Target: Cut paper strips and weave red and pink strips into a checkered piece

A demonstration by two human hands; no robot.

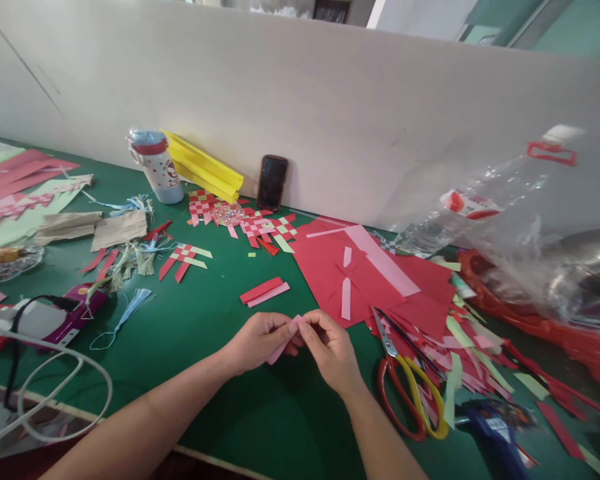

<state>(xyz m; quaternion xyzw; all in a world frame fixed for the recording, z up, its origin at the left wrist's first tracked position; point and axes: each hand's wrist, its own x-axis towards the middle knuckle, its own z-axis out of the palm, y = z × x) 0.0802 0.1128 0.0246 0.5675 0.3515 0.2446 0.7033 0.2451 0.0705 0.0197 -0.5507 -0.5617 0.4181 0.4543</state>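
- Left hand (259,341) and right hand (331,349) meet fingertip to fingertip over the green table (205,333). Both are pinched shut on one pink paper strip (279,351).
- That strip runs slantwise between them — its upper end is caught under the right thumb and forefinger, and its lower end pokes out below the left fingers.
- Just right of the right hand lie scissors (411,395) with red and yellow handles, blades pointing away. A blue glue gun (495,430) sits beyond them, nearer the table edge.
- Well to the left of the left hand, a white cable (87,393) loops over the table edge.
- Slightly past the hands lies a small red-and-pink folded strip pair (264,291). To its right is a heap of red paper sheets (330,267) with pink strips on top.
- Farther off to the left lies a woven red-and-white piece (185,257).
- Farthest from the hands, against the wall — a dark phone (273,181) leaning upright, yellow folded paper (205,170) and a printed tumbler (157,170).
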